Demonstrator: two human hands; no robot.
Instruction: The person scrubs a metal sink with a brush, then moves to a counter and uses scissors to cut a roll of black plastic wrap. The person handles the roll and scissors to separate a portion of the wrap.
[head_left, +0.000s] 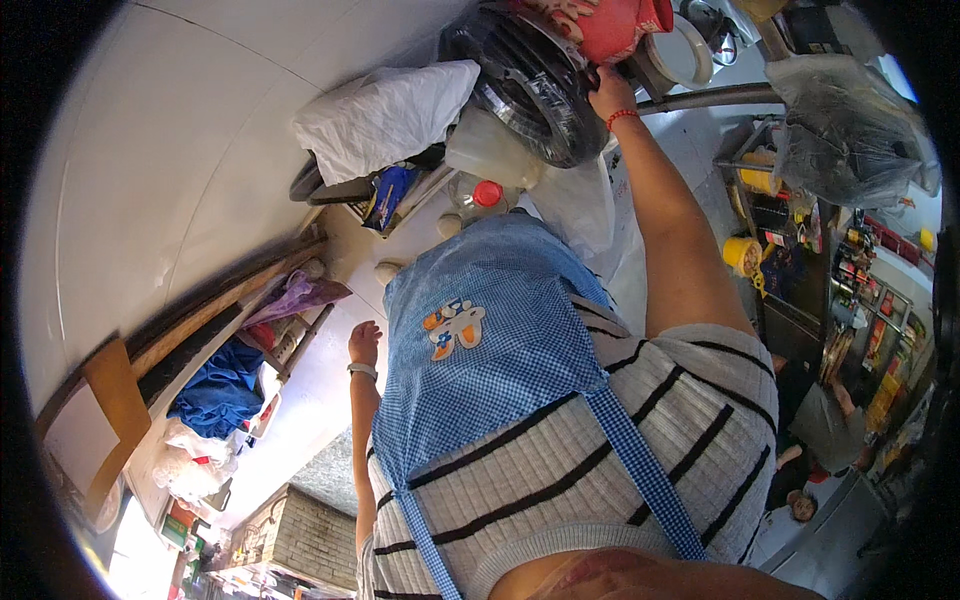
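Observation:
My right hand (611, 94), with a red bead bracelet at the wrist, reaches far forward. Its fingers curl over the edge of a black ring-shaped bundle (525, 90), which looks like tyres wrapped in clear film; the fingertips are partly hidden. Just beyond this hand is a red bag (611, 30). Below the bundle are a whitish plastic container (491, 150) and a clear bottle with a red cap (487, 193). At my left side hangs my left hand (364, 343), holding nothing, its fingers slightly bent and apart.
A white plastic bag (386, 120) lies against the tiled wall (187, 135). On the left, a wooden shelf (225, 300) stands near blue cloth (217, 390). To the right are a rack with yellow buckets (742, 256), a plastic-covered object (847, 131) and another person (829, 420).

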